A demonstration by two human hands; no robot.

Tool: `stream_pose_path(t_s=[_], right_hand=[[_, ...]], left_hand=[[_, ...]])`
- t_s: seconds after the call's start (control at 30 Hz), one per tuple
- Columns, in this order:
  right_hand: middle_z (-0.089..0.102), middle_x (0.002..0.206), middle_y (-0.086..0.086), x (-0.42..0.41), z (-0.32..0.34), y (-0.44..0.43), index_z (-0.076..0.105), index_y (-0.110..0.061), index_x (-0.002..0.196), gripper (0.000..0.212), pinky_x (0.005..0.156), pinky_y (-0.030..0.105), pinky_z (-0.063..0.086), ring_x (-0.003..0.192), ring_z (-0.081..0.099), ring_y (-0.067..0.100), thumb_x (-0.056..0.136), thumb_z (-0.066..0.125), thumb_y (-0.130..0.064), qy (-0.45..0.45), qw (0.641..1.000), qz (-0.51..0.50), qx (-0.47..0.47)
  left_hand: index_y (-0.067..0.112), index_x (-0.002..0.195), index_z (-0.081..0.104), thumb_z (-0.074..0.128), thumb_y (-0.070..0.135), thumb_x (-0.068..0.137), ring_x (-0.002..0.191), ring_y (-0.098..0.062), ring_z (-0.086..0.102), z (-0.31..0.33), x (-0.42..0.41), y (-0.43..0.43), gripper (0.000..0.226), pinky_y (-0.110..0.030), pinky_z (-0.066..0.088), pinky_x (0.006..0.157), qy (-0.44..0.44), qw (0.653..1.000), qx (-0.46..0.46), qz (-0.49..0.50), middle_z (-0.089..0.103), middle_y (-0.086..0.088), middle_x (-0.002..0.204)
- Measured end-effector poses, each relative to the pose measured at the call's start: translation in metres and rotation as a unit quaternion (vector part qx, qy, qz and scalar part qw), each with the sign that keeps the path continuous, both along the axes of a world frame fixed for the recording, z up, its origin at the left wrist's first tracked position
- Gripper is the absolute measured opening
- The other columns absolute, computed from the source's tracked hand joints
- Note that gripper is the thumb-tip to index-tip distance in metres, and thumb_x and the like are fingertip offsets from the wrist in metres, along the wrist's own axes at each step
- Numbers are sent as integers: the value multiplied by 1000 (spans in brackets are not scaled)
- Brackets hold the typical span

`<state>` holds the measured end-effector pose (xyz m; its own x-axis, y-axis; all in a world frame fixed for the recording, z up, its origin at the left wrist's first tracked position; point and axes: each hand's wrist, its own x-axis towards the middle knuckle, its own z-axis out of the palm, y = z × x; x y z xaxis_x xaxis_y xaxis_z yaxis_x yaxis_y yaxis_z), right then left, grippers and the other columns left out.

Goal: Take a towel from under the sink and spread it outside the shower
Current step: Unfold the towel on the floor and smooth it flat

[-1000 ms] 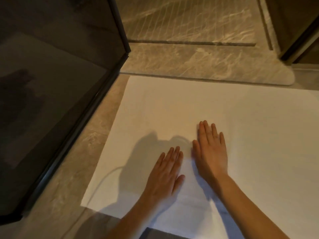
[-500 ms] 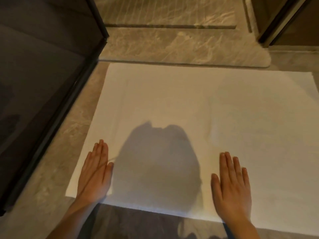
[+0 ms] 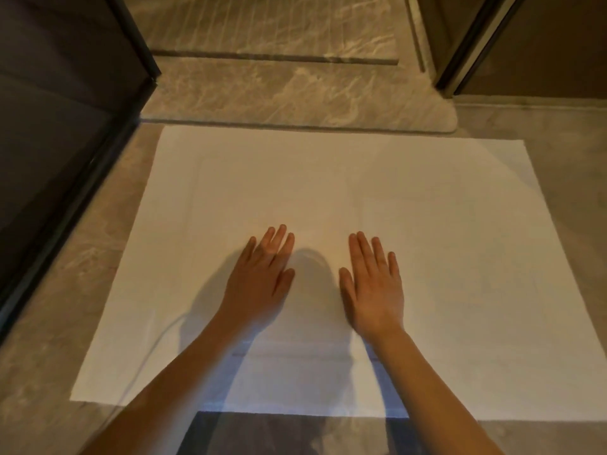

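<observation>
The towel [image 3: 328, 192] at the centre of the frame is white cloth, matt, lying smooth with only faint fold creases. Around it the floor [image 3: 82, 257] is beige veined stone tile with a soft sheen. Along the top, the threshold [image 3: 279, 90] looks like polished marble, glossier, with pale streaks. At the left, the shower panel [image 3: 49, 126] is dark smoked glass, reflective, edged by a black matt frame [image 3: 65, 224] that looks like metal.

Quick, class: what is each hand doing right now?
Left hand: open, flat on the white rectangular cloth towel.
Right hand: open, flat on it, holding nothing.
</observation>
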<state>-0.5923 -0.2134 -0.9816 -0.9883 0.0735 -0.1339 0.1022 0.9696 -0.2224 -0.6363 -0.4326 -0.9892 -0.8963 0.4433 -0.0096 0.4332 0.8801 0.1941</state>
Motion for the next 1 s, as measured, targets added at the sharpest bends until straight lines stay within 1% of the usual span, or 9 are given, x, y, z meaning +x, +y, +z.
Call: stream_pose_path(t_s=[0.17, 0.2, 0.27, 0.33, 0.4, 0.5, 0.7, 0.8, 1.0], right_hand=[[7, 165, 0, 25, 3, 72, 7, -17, 157, 68, 123, 43, 5, 152, 2, 19, 97, 6, -47, -6, 991, -135, 16], [9, 165, 2, 23, 5, 67, 9, -15, 157, 68, 122, 43, 5, 152, 4, 21, 96, 7, -46, -5, 990, -138, 18], [16, 163, 6, 4, 10, 54, 19, -11, 155, 65, 122, 43, 7, 151, 11, 26, 97, 19, -41, 27, 992, -120, 17], [17, 163, 5, -29, 10, 21, 21, -11, 155, 59, 121, 41, 3, 151, 11, 26, 101, 30, -31, 41, 998, -38, -10], [13, 164, 3, -56, 9, 4, 16, -14, 156, 58, 121, 37, -2, 152, 5, 23, 102, 32, -26, 23, 999, 4, -29], [11, 164, -2, -64, 4, 28, 12, -19, 157, 57, 122, 37, 0, 152, 3, 20, 104, 27, -35, 13, 999, 23, -20], [17, 163, 0, -28, -1, 127, 18, -18, 156, 64, 121, 39, 8, 151, 10, 21, 98, 21, -44, 29, 995, -91, 19], [13, 164, -1, -14, -1, 152, 13, -18, 157, 65, 122, 38, 5, 152, 6, 19, 99, 16, -47, 22, 995, -98, 17], [9, 165, -1, -15, -2, 151, 9, -18, 157, 66, 123, 40, 4, 152, 2, 19, 98, 12, -47, 22, 995, -101, 19]], left_hand=[[8, 154, 19, 22, 37, 100, 150, -22, 11, -5, 0, -11, 61, -44, 12, 121, 3, 997, 12, 73, 15, -8, 163], [8, 154, 20, 24, 36, 100, 150, -23, 10, -2, 1, -3, 61, -45, 12, 121, 8, 998, 23, 63, 15, -9, 163], [7, 152, 26, 31, 30, 98, 150, -23, 14, 3, -9, 44, 60, -45, 14, 121, 33, 998, 57, -22, 20, -10, 162], [8, 151, 31, 34, 25, 97, 149, -21, 19, 11, -24, 80, 57, -42, 13, 121, 53, 993, 73, -77, 26, -8, 160], [9, 151, 32, 34, 22, 100, 148, -20, 21, 9, -40, 97, 53, -40, 11, 122, 51, 993, 82, -69, 28, -7, 159], [12, 152, 32, 36, 24, 101, 149, -18, 18, -5, -53, 91, 52, -41, 11, 122, 45, 993, 87, -58, 26, -4, 160], [8, 148, 39, 39, 21, 99, 147, -20, 25, -16, -55, 91, 50, -44, 20, 120, 87, 985, 130, -72, 33, -8, 157], [5, 146, 41, 40, 23, 99, 146, -24, 29, -19, -56, 85, 51, -45, 21, 119, 94, 984, 135, -72, 35, -11, 155], [5, 148, 38, 39, 25, 100, 147, -24, 26, -15, -54, 82, 52, -44, 18, 120, 77, 986, 128, -73, 33, -11, 156]])
